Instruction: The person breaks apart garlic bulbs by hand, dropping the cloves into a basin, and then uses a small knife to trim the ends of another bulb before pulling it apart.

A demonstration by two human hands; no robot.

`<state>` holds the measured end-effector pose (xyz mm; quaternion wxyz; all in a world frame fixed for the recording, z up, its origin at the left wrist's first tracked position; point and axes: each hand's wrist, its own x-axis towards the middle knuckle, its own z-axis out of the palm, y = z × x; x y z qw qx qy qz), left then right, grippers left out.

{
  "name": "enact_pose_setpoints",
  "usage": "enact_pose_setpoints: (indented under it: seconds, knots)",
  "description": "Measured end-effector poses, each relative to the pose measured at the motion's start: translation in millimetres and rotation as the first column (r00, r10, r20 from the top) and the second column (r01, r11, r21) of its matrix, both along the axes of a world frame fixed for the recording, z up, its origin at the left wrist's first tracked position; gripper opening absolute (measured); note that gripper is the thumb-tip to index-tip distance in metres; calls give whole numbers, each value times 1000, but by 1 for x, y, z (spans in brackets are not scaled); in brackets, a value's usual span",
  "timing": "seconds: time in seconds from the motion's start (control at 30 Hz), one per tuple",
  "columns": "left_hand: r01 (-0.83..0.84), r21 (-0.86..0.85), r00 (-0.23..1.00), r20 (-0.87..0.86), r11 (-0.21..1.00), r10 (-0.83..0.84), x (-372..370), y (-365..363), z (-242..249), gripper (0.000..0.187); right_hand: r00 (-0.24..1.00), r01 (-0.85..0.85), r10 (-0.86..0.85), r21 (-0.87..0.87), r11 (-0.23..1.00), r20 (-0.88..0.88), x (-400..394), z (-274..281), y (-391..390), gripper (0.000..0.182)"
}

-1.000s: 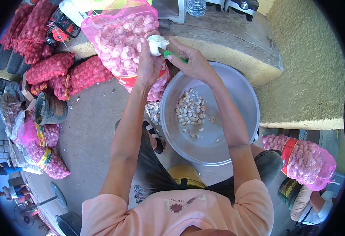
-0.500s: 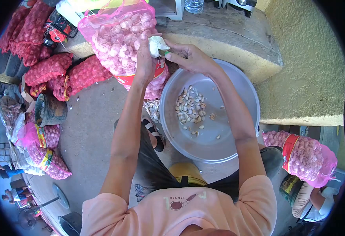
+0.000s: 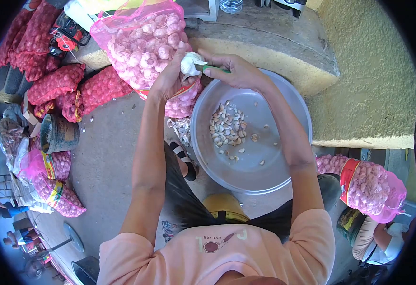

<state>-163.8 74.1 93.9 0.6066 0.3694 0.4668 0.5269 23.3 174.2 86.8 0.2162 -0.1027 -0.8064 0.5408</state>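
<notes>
I'm holding 1 garlic bulb (image 3: 191,64) in L hand (image 3: 171,78), white w/ papery skin sticking out, by pink mesh bag (image 3: 144,50). R hand (image 3: 234,70) is gripping 1 green-handled knife (image 3: 219,70); bulb's hiding blade tip. 1 basin (image 3: 265,173) is holding dozens of cloves (image 3: 228,126), overlapping, exact ct unclear.

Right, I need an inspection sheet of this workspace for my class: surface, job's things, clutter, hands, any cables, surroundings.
Surface: grey floor, scattered bits.
Job's things: garlic bulb, green-handled knife, loose cloves in the basin.
Clutter: pale scraps beside the basin.
Hands: left hand grips the bulb; right hand the knife, blade at the bulb.
Cables: dark loop, upper left; cord or handle, cannot tell.
Surroundings: yellowish wall, filled mesh bags.
</notes>
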Motion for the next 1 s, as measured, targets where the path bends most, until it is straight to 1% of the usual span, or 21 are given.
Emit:
enact_pose_setpoints:
  seconds: [0.03, 0.07, 0.1, 0.13, 0.17, 0.2, 0.23, 0.3, 0.37, 0.43, 0.47, 0.53, 0.57, 0.63, 0.67, 0.73, 0.77, 0.83, 0.87, 0.93, 1.0]
  knots:
    - [56, -15, 998, 10, 998, -56, 1, -2, 4, 58, 1000, 1, -1, -1, 1000, 1, 3, 2, -1, 54]
    - [58, -16, 998, 9, 998, -58, 8, -1, 6, 58, 998, 21, -15, -82, 996, 67, 7, 5, -3, 54]
    - [-41, 7, 990, 133, 999, 40, 19, 1, 9, 52, 991, 45, -23, -161, 986, 134, 10, 12, -7, 53]
    - [-142, 17, 957, 256, 990, 133, 26, 2, 10, 46, 991, 46, -24, -160, 986, 134, 12, 14, -9, 53]
    - [-140, 18, 958, 256, 990, 131, 29, 2, 9, 46, 985, 79, -34, -267, 961, 169, 15, 15, -10, 52]
    - [-149, 83, 969, 209, 985, 129, 31, 2, 6, 41, 978, 114, -39, -368, 923, 205, 17, 16, -10, 52]
    - [-155, 148, 978, 162, 977, 131, 32, 3, 3, 37, 978, 115, -41, -368, 923, 204, 17, 15, -10, 52]
    - [-139, 200, 984, 138, 970, 113, 30, 5, -6, 36, 990, 114, -56, -498, 860, 130, 17, 10, -10, 51]
    - [-122, 251, 989, 112, 960, 97, 29, 10, -14, 37, 990, 110, -48, -507, 855, 134, 19, 13, -6, 51]
    - [-220, 309, 975, 96, 925, 200, 35, 14, -19, 41, 989, 107, -39, -521, 847, 140, 19, 14, -5, 52]
    - [-220, 309, 975, 96, 925, 200, 35, 15, -20, 41, 991, 103, -46, -507, 856, 123, 19, 14, -5, 52]
    - [-257, 343, 949, -89, 903, 303, 36, 15, -21, 36, 993, 100, -51, -495, 863, 110, 17, 13, -5, 53]
    - [-258, 342, 949, -87, 904, 304, 39, 15, -22, 36, 993, 94, -50, -455, 886, 109, 16, 13, -5, 53]
    - [-434, 337, 872, -76, 836, 483, 48, 13, -16, 30, 993, 88, -46, -417, 905, 108, 16, 12, -5, 52]
    - [-434, 336, 872, -77, 836, 484, 46, 12, -16, 30, 991, 70, -20, -390, 918, 132, 17, 12, -5, 52]
    - [-413, 356, 824, -246, 838, 511, 37, 13, -15, 29, 988, 53, 5, -362, 931, 156, 17, 13, -5, 52]
    - [-414, 356, 824, -245, 838, 511, 33, 13, -15, 29, 986, 55, 5, -350, 935, 168, 17, 13, -6, 51]
    - [-320, 217, 896, -248, 922, 369, 24, 12, -17, 33, 983, 58, 5, -341, 938, 181, 17, 13, -8, 50]
    - [-321, 218, 895, -248, 922, 370, 19, 12, -18, 33, 987, 45, 9, -324, 945, 163, 16, 14, -8, 51]
    - [-195, 107, 959, -186, 975, 213, 13, 12, -16, 36, 989, 33, 13, -308, 951, 147, 17, 14, -9, 52]
    - [-177, 89, 964, -187, 980, 191, 13, 10, -14, 37, 988, 25, 30, -342, 939, 153, 17, 16, -9, 55]
